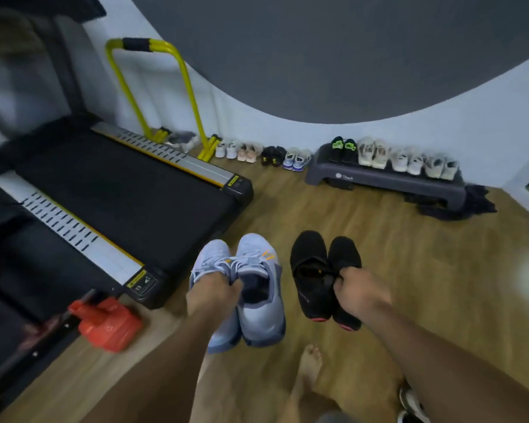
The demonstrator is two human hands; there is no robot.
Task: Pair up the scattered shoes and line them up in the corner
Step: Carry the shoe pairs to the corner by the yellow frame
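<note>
My left hand (213, 296) grips a pair of light blue sneakers (258, 300) by their openings, carried above the wooden floor. My right hand (356, 290) grips a pair of black shoes (310, 264) with pink heel soles the same way. Against the far wall several pairs stand in a row on the floor: white (226, 149), pink (250, 152), black (273, 155) and pale blue with purple soles (297, 159). More pairs sit on a dark step platform (385, 180), among them black shoes with green insoles (342, 149) and several beige pairs (406, 160).
A black treadmill (129, 196) fills the left side. A yellow handle frame (165, 96) stands by the wall behind it. A red object (107, 322) lies at the treadmill's near corner. Dark cloth (464, 206) lies beside the platform. My bare foot (309, 361) is below; another shoe (409, 404) shows at bottom right.
</note>
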